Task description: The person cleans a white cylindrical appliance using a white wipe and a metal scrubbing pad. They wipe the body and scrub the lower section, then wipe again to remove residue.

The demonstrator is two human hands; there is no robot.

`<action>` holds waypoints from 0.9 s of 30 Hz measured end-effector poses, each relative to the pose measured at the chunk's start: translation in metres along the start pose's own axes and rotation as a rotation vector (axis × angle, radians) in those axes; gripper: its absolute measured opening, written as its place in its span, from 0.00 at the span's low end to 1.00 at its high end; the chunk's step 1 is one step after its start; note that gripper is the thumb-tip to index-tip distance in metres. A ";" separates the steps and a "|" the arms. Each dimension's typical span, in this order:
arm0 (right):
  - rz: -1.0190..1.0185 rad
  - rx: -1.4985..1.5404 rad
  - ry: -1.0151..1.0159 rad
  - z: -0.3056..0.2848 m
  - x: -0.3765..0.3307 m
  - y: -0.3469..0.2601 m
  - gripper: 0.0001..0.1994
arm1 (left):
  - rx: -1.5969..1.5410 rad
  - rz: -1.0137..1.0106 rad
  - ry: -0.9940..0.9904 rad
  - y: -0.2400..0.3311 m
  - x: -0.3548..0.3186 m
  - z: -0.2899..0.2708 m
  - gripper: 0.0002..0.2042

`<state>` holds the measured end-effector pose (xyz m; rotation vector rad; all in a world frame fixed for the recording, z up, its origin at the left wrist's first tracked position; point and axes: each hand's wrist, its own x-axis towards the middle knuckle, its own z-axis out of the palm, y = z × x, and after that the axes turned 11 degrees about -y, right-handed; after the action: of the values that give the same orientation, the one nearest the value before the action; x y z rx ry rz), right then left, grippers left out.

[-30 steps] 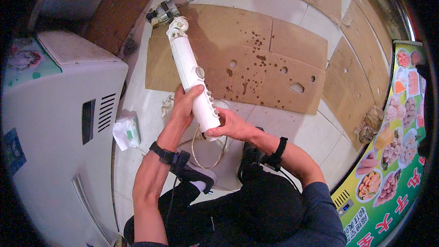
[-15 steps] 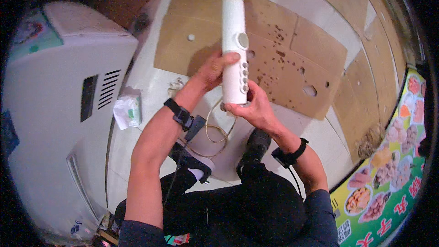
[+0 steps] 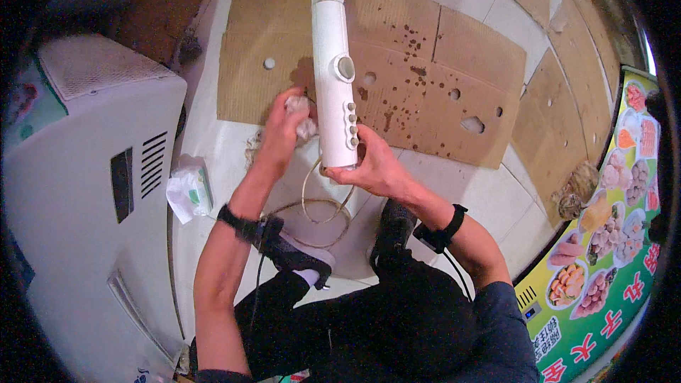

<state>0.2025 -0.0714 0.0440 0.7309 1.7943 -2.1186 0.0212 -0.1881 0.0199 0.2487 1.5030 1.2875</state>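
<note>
A white fan post (image 3: 330, 103) with a round dial and several small buttons stands out in front of me, its jointed end away from me. My right hand (image 3: 379, 167) is closed round its near end, thumb underneath. Just left of the post, my left hand (image 3: 281, 131) is closed on a crumpled whitish cloth (image 3: 305, 126), close beside the post's side; whether the cloth touches it I cannot tell. A pale cord (image 3: 305, 202) loops from below the near end toward my feet.
Flattened cardboard (image 3: 397, 92) with dark spots and torn holes covers the floor ahead. A white appliance (image 3: 106, 142) stands at the left, with a white plastic packet (image 3: 190, 193) beside it. A colourful food-picture panel (image 3: 603, 241) lines the right; a crumpled brown rag (image 3: 578, 188) lies near it.
My left hand has come off the post and is now beside it with a crumpled cloth in its fingers. The post has shifted left in view; my right hand keeps its near end.
</note>
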 end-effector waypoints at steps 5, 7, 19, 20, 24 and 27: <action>0.027 0.043 0.008 0.002 0.003 0.006 0.37 | 0.840 0.499 -0.066 0.013 -0.064 0.020 0.20; -0.007 0.052 0.005 0.002 0.004 0.008 0.41 | 1.011 0.637 -0.256 0.015 -0.063 0.031 0.20; -0.151 0.880 -0.253 0.000 0.005 0.016 0.40 | 0.437 0.474 0.062 0.036 0.001 0.031 0.16; -0.163 0.949 -0.315 -0.001 0.009 0.016 0.41 | 0.378 0.418 0.050 0.042 -0.008 0.030 0.16; -0.214 0.833 -0.314 0.001 0.017 0.011 0.42 | 0.387 0.259 0.001 0.063 -0.038 0.025 0.14; -0.203 0.698 -0.186 0.008 0.016 0.005 0.38 | 0.534 0.281 -0.012 0.074 -0.055 0.023 0.13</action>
<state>0.1898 -0.0786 0.0318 0.4730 1.0524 -2.8719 0.0278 -0.1856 0.1148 0.8359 1.8286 1.0672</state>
